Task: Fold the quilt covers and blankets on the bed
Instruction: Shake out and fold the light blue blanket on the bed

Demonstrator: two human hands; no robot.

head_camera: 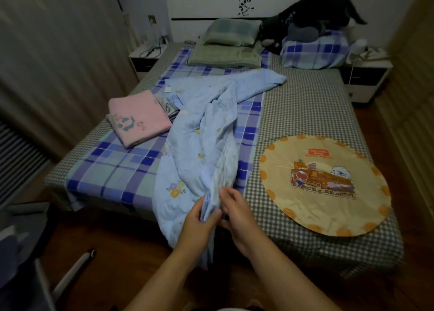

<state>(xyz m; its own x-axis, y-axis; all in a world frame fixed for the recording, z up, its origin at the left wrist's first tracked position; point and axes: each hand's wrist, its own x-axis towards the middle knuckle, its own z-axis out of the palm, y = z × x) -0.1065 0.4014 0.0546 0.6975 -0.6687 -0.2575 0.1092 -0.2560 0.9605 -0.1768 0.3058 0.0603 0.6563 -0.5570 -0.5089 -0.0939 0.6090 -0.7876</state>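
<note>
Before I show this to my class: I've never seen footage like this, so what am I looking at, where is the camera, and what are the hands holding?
One camera, worn on a person's head, looks down at their bare hands. The left hand grips the bunched edge of a light blue flowered quilt cover sprawled along the checked bed. The right hand is beside it at the same edge; its grip is unclear. A folded pink blanket lies left, a round yellow printed cloth right.

Right hand point(234, 213) fingertips blurred | folded grey cloth point(168, 105) mostly hidden under pink blanket point(138, 119) | both forearms cut off at bottom edge
</note>
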